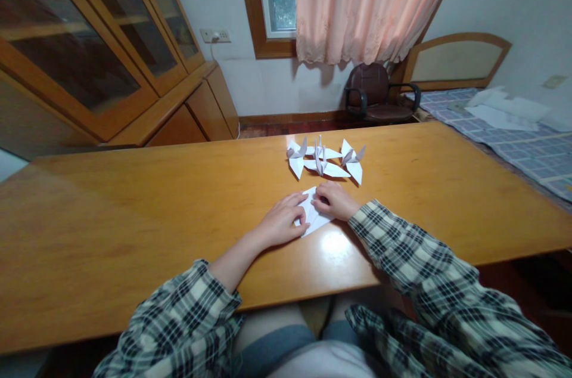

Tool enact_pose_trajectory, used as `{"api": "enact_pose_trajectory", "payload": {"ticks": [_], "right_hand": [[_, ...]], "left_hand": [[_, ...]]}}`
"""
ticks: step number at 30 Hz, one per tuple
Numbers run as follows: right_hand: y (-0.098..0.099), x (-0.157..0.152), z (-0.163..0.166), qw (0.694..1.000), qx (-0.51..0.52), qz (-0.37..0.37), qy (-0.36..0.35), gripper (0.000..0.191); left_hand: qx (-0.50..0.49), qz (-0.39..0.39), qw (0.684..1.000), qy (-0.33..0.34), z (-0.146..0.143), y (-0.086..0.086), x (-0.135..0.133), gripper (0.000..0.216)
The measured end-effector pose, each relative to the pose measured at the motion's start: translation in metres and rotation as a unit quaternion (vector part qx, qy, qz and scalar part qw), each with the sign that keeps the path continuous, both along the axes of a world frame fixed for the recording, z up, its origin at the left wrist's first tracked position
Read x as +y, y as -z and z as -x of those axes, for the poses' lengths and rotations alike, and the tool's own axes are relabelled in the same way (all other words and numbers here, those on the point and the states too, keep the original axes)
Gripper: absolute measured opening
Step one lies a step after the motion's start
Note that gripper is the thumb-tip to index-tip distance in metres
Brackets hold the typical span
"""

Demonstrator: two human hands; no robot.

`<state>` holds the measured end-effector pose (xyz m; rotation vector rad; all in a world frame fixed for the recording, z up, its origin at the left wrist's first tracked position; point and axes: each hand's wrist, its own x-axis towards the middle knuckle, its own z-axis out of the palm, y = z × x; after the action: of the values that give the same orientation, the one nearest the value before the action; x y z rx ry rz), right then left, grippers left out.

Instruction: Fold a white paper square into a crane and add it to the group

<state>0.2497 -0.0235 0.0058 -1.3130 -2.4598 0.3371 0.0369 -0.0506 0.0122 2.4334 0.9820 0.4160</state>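
A white folded sheet of paper point(315, 224) lies on the wooden table, with crease lines showing on it. My left hand point(282, 220) rests over its left side, fingers bent and thumb curved in, holding it against the tabletop. Curled fingers of my right hand point(336, 200) grip the paper's upper right part; their tips are partly hidden. Just beyond the hands stand several white folded paper cranes, among them a left one point(296, 156), a front middle one point(325, 167) and a right one point(353, 160). Their wings overlap in the middle of the group.
The wooden table point(134, 211) spreads wide to both sides, its near edge close to my lap. A glass-doored cabinet point(147, 77) stands at the left. Behind the table are a brown armchair point(373, 89) and a pink curtain point(357, 2); a bed point(504, 133) is at the right.
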Motion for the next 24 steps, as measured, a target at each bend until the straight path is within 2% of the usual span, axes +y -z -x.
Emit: {"api": "enact_pose_trajectory", "payload": {"ticks": [19,24], "right_hand": [[-0.003,-0.009,0.008,0.997,-0.061,-0.008,0.049,0.015],[-0.003,-0.015,0.011,0.995,-0.076,-0.036,0.061,0.012]], "left_hand": [[0.019,0.023,0.999,0.037,0.006,-0.005,0.002,0.026],[0.024,0.028,0.998,0.058,0.009,-0.006,0.004,0.045]]}}
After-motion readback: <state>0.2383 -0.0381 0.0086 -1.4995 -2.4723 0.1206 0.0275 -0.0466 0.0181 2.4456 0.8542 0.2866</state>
